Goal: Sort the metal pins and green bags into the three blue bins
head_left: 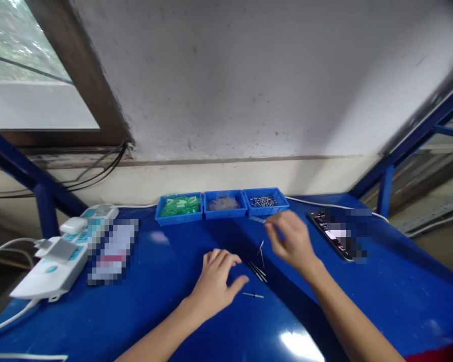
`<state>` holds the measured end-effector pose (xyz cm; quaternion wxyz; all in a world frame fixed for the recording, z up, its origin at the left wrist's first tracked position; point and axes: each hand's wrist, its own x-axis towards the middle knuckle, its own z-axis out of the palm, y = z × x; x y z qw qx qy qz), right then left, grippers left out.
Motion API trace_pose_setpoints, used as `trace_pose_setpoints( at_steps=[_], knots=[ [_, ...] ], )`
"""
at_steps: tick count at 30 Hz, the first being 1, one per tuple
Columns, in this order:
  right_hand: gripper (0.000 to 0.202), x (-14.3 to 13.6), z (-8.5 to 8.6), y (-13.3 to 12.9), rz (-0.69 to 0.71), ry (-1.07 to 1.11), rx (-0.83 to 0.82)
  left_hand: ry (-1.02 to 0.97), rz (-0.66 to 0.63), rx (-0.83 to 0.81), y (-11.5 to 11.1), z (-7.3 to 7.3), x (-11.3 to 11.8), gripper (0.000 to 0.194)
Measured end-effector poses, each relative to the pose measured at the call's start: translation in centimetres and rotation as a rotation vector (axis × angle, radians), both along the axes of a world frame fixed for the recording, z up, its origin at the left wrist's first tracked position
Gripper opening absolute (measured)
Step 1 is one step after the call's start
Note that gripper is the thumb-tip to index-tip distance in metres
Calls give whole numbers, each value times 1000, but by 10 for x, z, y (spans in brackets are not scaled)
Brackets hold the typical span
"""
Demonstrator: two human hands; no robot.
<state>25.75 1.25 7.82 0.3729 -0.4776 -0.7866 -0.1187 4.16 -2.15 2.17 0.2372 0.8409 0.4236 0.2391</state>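
Note:
My left hand (219, 284) hovers low over the blue tabletop with its fingers apart and nothing in them. Just to its right lie several thin metal blind rivets (257, 272), some side by side, with a single blind rivet (253, 295) nearer to me. My right hand (290, 239) is raised to the right of these, its fingers pinched together. From its fingertips a small translucent plastic piece (257, 219) sticks out to the left; whether it is a bag or a strip, I cannot tell.
Three blue bins stand in a row by the wall: one with green pieces (181, 205), one with clear pieces (223, 203), one with metal rivets (263, 201). A power strip (66, 261) with cables and a blurred flat item (113, 251) lie left, a phone (332, 234) right.

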Motion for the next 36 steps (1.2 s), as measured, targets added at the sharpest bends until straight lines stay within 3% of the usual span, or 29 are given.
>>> trace_pose_setpoints(
  at_steps=[2, 4, 5, 7, 9, 11, 14, 17, 22, 26, 29, 31, 32, 34, 36],
  knots=[
    [18, 15, 12, 17, -250, 76, 139, 69, -106, 28, -8, 4, 2, 18],
    [24, 24, 15, 30, -467, 16, 66, 124, -181, 53, -11, 5, 4, 5],
    [26, 25, 12, 33, -505, -43, -33, 152, -196, 63, -11, 4, 4, 5],
    [28, 19, 2, 29, -428, -132, -241, 209, -194, 78, -9, 1, 4, 12],
    [25, 6, -13, 11, -230, -133, -373, 252, -169, 91, -4, -1, 2, 14],
    [21, -11, -27, -16, -23, -100, -436, 260, -150, 95, -1, -2, -1, 14],
    [13, -31, -42, -55, 156, -52, -494, 243, -160, 88, 0, -1, -3, 5],
    [10, -37, -53, -75, 180, -11, -503, 257, -196, 86, 0, -1, -3, 3],
    [10, -34, -59, -70, 143, -63, -448, 172, -149, 20, 2, -5, -1, 7],
    [14, -31, -47, -56, 123, -218, -361, 25, -46, -43, 4, -1, -2, 14],
    [14, -18, -22, -40, 149, -240, -239, -64, -5, -47, 10, 3, 1, 16],
    [10, -3, 0, -24, 120, -131, -65, -55, 19, -31, 17, 4, 9, 17],
    [8, 5, 9, -15, 68, -59, 59, -27, 34, -18, 21, 4, 16, 18],
    [8, 18, 24, 6, -166, 60, 238, 53, 58, 23, 31, 1, 34, 20],
    [15, 26, 27, 23, -359, 49, 195, 123, 63, 77, 40, -3, 55, 22]
  ],
)
